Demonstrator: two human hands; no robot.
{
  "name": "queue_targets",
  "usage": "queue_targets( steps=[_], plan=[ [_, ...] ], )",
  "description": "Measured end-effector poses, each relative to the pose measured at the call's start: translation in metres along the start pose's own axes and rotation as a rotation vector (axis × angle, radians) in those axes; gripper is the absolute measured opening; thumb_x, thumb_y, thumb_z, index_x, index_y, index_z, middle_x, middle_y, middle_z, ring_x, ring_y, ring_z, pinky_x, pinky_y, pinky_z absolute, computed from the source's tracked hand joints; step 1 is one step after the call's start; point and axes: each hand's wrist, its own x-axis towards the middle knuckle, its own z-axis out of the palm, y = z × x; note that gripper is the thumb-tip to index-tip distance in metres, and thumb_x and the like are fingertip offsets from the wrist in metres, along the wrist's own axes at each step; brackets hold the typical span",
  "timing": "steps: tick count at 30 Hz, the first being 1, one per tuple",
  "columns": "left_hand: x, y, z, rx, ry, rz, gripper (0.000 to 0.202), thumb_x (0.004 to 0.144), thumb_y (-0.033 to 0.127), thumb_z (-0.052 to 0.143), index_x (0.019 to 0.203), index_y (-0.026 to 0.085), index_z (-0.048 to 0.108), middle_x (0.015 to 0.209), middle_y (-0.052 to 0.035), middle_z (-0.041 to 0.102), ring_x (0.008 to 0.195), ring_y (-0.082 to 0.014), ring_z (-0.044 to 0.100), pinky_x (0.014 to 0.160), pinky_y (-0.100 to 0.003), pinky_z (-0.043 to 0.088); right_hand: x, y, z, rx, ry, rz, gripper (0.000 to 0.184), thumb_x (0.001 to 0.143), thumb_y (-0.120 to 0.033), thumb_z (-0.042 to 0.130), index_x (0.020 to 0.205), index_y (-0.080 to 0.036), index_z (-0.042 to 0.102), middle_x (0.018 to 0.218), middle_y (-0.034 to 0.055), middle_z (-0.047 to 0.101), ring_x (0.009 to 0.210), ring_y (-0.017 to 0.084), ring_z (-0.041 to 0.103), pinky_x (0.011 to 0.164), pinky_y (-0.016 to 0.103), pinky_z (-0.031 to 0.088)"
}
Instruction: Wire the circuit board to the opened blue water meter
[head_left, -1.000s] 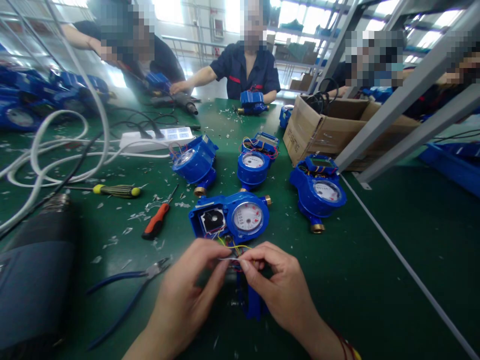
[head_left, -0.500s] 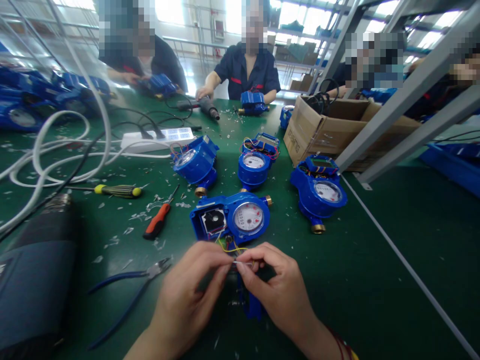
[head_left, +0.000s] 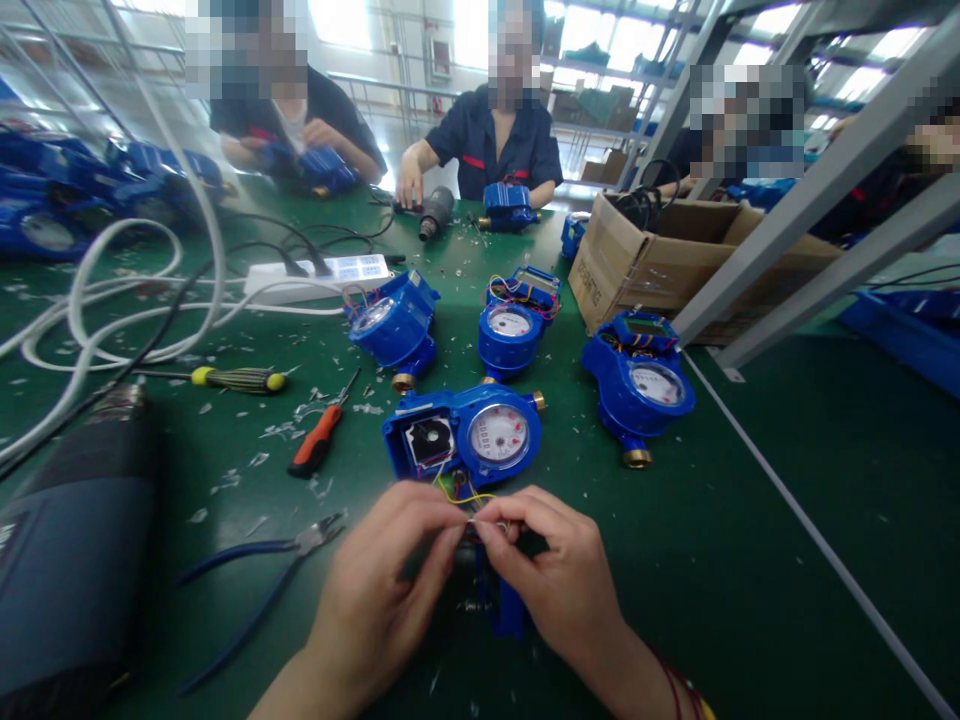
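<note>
My left hand (head_left: 394, 575) and my right hand (head_left: 559, 565) meet at the fingertips, both pinched on thin wires in front of an open blue water meter (head_left: 459, 392). A yellow wire (head_left: 480, 498) and other thin leads run from the meter's open compartment to my fingers. The ends inside the pinch are mostly hidden. The meter's round dial (head_left: 499, 437) faces up, and a black part (head_left: 431, 437) shows in its square compartment. Below my fingers lies a blue plastic piece (head_left: 506, 605), partly covered by my right hand.
Blue-handled pliers (head_left: 307, 538), an orange screwdriver (head_left: 315, 443) and a yellow-black screwdriver (head_left: 238, 380) lie left. A large heat gun (head_left: 71, 560) is nearest. More meters (head_left: 637, 385), a power strip (head_left: 319, 278) and a cardboard box (head_left: 622, 262) stand beyond. Co-workers sit opposite.
My fingertips have drawn slightly closer, with less white wire showing between them. Across the table, a co-worker's heat gun has swung round, and another person's hand has risen over a meter.
</note>
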Motion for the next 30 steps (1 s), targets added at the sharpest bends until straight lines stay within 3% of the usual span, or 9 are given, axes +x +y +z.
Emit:
queue_targets(
  steps=[9,14,18,23,30],
  plan=[
    [0.001,0.001,0.001,0.019,0.014,0.026,0.015,0.082,0.007,0.051,0.088,0.018,0.058,0.087,-0.0030,0.057,0.081,-0.0119,0.057,0.069,-0.021,0.048,-0.001,0.000,0.001,0.067,0.011,0.030,0.008,0.074,-0.013,0.062,0.071,-0.017,0.068,0.062,-0.0011,0.061,0.056,0.011,0.055,0.055,0.022,0.044],
    [-0.005,0.003,0.006,0.260,0.246,0.129,0.024,0.075,0.006,0.062,0.097,0.017,0.058,0.093,-0.0061,0.058,0.085,-0.0157,0.056,0.075,-0.026,0.047,-0.005,0.001,0.006,0.062,0.068,0.032,0.010,0.076,-0.014,0.060,0.076,-0.017,0.069,0.066,0.0004,0.063,0.058,0.012,0.057,0.056,0.023,0.045],
    [-0.010,0.004,0.011,0.274,0.199,0.138,0.025,0.074,0.006,0.064,0.096,0.016,0.061,0.083,-0.0038,0.064,0.075,-0.0131,0.058,0.071,-0.024,0.047,-0.007,0.002,0.008,0.059,0.104,-0.001,0.011,0.076,-0.014,0.059,0.079,-0.016,0.069,0.067,0.0014,0.064,0.060,0.013,0.058,0.057,0.024,0.046],
    [-0.008,0.003,0.012,0.186,0.181,0.121,0.019,0.077,0.007,0.060,0.095,0.013,0.062,0.085,-0.0028,0.067,0.078,-0.0093,0.062,0.077,-0.017,0.046,-0.009,0.002,0.010,0.032,0.134,-0.070,0.011,0.077,-0.012,0.059,0.078,-0.015,0.069,0.067,0.0024,0.064,0.060,0.013,0.058,0.057,0.024,0.046],
    [-0.005,0.010,0.008,0.117,0.144,0.047,0.013,0.079,0.011,0.056,0.090,0.017,0.062,0.081,0.0024,0.068,0.073,-0.0044,0.064,0.073,-0.009,0.045,-0.010,0.001,0.012,0.007,0.163,-0.142,0.012,0.077,-0.008,0.058,0.077,-0.014,0.068,0.069,0.0037,0.067,0.065,0.013,0.060,0.062,0.024,0.047]
  ],
)
